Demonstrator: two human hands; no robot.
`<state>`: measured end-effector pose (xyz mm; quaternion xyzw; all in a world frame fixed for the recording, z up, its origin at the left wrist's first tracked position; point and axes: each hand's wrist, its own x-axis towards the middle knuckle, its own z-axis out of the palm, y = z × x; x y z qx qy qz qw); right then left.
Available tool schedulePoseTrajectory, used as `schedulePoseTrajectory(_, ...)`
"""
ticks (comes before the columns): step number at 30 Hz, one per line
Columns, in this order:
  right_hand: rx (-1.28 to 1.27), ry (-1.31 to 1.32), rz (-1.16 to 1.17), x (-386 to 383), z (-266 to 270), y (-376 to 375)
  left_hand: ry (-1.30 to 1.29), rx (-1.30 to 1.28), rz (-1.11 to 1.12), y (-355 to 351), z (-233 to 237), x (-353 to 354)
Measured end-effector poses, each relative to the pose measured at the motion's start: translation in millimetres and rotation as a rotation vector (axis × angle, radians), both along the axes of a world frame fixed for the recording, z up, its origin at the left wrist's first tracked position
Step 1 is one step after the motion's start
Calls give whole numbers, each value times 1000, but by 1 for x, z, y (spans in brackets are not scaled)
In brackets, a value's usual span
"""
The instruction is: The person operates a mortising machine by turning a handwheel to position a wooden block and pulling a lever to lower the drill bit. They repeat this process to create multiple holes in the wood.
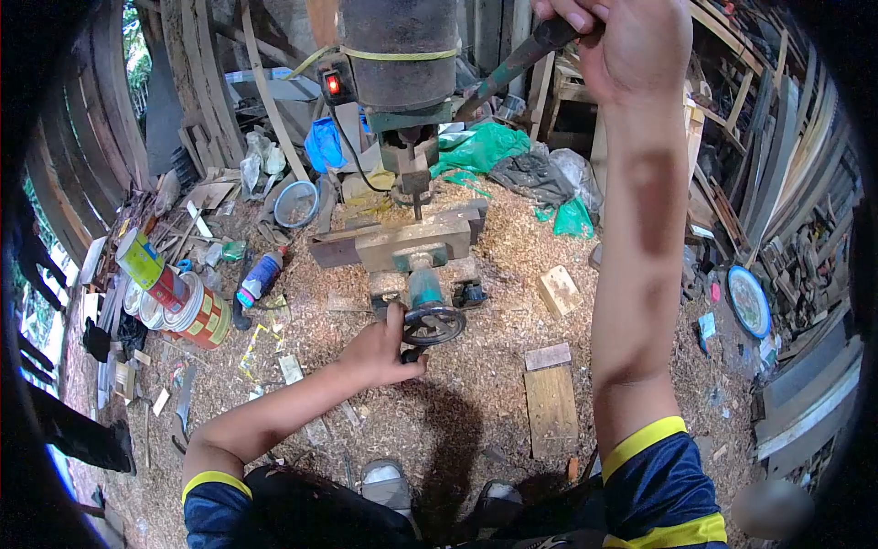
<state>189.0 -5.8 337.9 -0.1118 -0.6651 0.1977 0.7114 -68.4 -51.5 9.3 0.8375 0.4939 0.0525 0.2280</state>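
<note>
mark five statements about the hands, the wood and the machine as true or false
1. The left hand is at the wheel. True.
2. The right hand hangs free. False: the right hand grips the lever.
3. The drill bit points down toward the wood. True.
4. The lit light is green. False: the light is red.
5. A bucket stands left of the machine. True.

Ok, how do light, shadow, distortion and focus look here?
Head view: strong fisheye bowing, black rounded edges; daylight glares past the planks at left; dark shadows on the right forearm and the shavings; left hand and wheel reasonably clear; a round patch at lower right blurred, its content unreadable.
</note>
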Motion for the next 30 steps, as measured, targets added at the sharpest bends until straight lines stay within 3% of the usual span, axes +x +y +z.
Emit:
schedulePoseTrajectory(11,-3,32,67,-1,-5,2,-19,-55,-8,3,4,2)
schedulePoseTrajectory(13,114,109,32,-1,-12,21,-29,-70,0,1,3,-1)
schedulePoseTrajectory(14,62,159,-158,-24,-21,-21,-53,-11,-39,3,2,-3)
schedulePoseTrajectory(15,153,-67,281,20,-37,6,-74,42,-86,2,-1,-6)
schedulePoseTrajectory(16,142,-38,95,9,-57,-13,-143,132,-146,4,-7,-10)
schedulePoseTrajectory(19,116,-23,100,9,-92,-35,-4,117,-158,7,22,-6)
schedulePoseTrajectory(23,92,11,97,12,-106,-45,-142,474,-245,17,22,-5)
schedulePoseTrajectory(25,67,91,3,6,-106,-45,-199,431,-225,21,18,0)
schedulePoseTrajectory(30,84,80,14,6,-105,-45,-495,524,-221,35,-5,18)
